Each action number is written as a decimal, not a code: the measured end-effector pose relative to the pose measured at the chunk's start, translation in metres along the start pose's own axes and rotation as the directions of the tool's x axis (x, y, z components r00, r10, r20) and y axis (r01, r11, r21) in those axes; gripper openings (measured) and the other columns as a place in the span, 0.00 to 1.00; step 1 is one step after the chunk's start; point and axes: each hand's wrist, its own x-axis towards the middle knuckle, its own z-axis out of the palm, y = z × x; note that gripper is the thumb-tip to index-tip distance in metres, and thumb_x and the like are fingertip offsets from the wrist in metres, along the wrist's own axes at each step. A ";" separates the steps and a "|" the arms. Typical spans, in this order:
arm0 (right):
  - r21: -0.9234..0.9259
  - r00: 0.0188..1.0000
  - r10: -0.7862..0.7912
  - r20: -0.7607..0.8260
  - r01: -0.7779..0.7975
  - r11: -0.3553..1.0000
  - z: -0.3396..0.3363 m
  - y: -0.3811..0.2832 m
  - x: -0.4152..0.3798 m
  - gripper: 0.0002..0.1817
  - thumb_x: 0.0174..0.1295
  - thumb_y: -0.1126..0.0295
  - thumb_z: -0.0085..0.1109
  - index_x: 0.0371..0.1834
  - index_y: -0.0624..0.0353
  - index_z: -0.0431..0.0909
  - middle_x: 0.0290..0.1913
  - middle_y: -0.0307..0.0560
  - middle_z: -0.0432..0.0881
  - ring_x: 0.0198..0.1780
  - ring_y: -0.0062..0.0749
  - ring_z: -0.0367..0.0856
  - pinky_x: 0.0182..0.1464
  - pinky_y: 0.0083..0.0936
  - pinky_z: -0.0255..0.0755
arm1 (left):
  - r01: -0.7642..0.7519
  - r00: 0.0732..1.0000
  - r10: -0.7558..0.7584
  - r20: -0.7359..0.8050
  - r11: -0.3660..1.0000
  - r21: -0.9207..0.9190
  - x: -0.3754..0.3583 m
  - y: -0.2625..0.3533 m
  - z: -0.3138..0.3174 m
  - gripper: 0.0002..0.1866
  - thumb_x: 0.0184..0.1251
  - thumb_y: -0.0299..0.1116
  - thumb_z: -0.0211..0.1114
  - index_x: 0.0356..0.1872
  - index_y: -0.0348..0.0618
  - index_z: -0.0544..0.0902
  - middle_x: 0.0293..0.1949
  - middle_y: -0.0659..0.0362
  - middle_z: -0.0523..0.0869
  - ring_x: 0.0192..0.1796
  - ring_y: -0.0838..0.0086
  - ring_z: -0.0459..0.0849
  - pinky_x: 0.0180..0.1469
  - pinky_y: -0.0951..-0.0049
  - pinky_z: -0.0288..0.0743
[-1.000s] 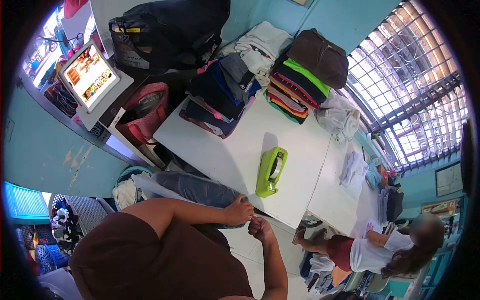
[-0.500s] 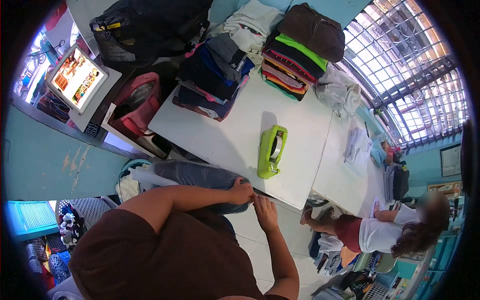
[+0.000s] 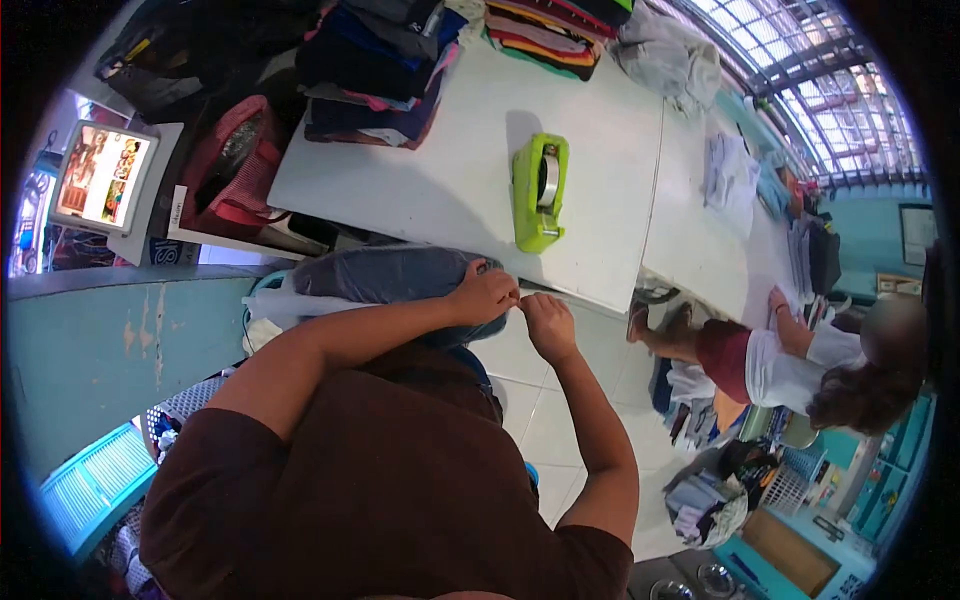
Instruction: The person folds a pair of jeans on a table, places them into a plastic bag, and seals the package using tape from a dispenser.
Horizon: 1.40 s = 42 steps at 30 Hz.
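Note:
A dark bundle [image 3: 375,273] wrapped in clear plastic lies along the near edge of the white table. My left hand [image 3: 484,293] is closed at the bundle's right end, gripping its plastic. Close beside it, my right hand [image 3: 549,326] has its fingers pinched together, the fingertips almost meeting those of my left hand. Whatever small thing is between the right fingertips is too small to make out. On the table [image 3: 420,200], beyond both hands, stands a green tape dispenser [image 3: 540,195] with a roll of tape in it.
Folded dark clothes [image 3: 375,85] and a colourful stack [image 3: 545,38] lie at the table's far side. A red bag [image 3: 235,160] and a lit tablet [image 3: 103,177] are at left. Another person [image 3: 780,370] in a white shirt is at the right, near white folded cloth [image 3: 732,180].
The view has tilted, so the table and its things appear higher in the frame. My right fingers have curled in more tightly beside my left hand. The other person's arm reaches farther onto the table.

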 end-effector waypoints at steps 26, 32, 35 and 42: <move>0.304 0.838 0.473 0.270 -0.541 0.784 0.002 -0.020 -0.011 0.10 0.61 0.61 0.50 0.32 0.57 0.70 0.21 0.39 0.70 0.21 0.30 0.70 0.25 0.23 0.67 | 0.074 0.997 -0.071 0.041 0.994 -0.077 -0.001 0.012 -0.022 0.10 0.63 0.40 0.53 0.36 0.49 0.79 0.37 0.62 0.80 0.48 0.71 0.76 0.54 0.57 0.62; 0.642 0.550 0.395 0.736 -0.381 -0.666 0.020 -0.059 -0.015 0.12 0.66 0.58 0.45 0.34 0.54 0.71 0.21 0.31 0.69 0.20 0.19 0.68 0.20 0.13 0.57 | 0.669 0.739 -0.407 0.536 0.534 -0.517 -0.017 0.016 -0.053 0.15 0.63 0.39 0.51 0.32 0.36 0.78 0.28 0.56 0.83 0.29 0.70 0.82 0.33 0.66 0.75; 0.610 0.567 0.418 0.710 -0.198 -0.767 0.028 -0.087 -0.007 0.11 0.68 0.59 0.42 0.37 0.53 0.70 0.25 0.32 0.72 0.23 0.18 0.69 0.20 0.12 0.59 | 0.753 0.648 -0.407 0.644 0.471 -0.460 -0.009 0.008 -0.043 0.17 0.63 0.43 0.53 0.32 0.36 0.79 0.28 0.58 0.83 0.30 0.72 0.83 0.32 0.67 0.75; 0.697 0.586 0.504 0.635 -0.155 -0.700 0.031 -0.110 0.007 0.13 0.69 0.59 0.41 0.39 0.54 0.72 0.26 0.35 0.75 0.23 0.18 0.71 0.19 0.14 0.59 | 0.286 0.636 -0.385 0.669 0.923 0.259 0.038 0.034 -0.062 0.09 0.52 0.34 0.61 0.31 0.45 0.86 0.35 0.54 0.85 0.35 0.65 0.85 0.33 0.61 0.77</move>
